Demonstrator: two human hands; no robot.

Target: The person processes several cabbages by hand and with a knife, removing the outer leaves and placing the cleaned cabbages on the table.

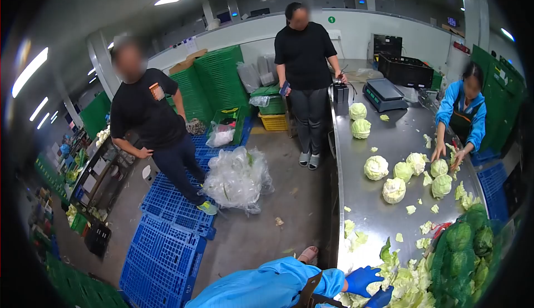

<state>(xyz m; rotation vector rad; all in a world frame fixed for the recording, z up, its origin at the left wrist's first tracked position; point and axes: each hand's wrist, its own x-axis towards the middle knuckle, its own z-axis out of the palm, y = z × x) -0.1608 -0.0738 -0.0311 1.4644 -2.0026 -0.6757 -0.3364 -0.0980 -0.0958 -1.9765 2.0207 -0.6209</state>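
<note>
- Room: a packing hall with green crates [219, 80] stacked at the wall and blue pallets [167, 247] on the floor, left of the table.
- Table [384, 135]: long and steel, its long axis running away from the hands toward a scale [384, 94] at its far end.
- People: two in black [147, 113] [306, 57] stand off the table's left edge. A co-worker [464, 113] at its right edge has both hands on a cabbage.
- Sack [464, 252]: a green net of cabbages at the table's near right corner.
- Heads [394, 190]: loose cabbages mid-table, well apart from the hands.
- Leaves [409, 286]: a trimmed heap at the table's near end, touching both gloves on their right.
- Left hand [361, 279]: blue-gloved and resting at the heap's edge. I cannot tell its grip.
- Right hand [381, 297]: nearer the heap and half cut off, so its grip is unclear.
</note>
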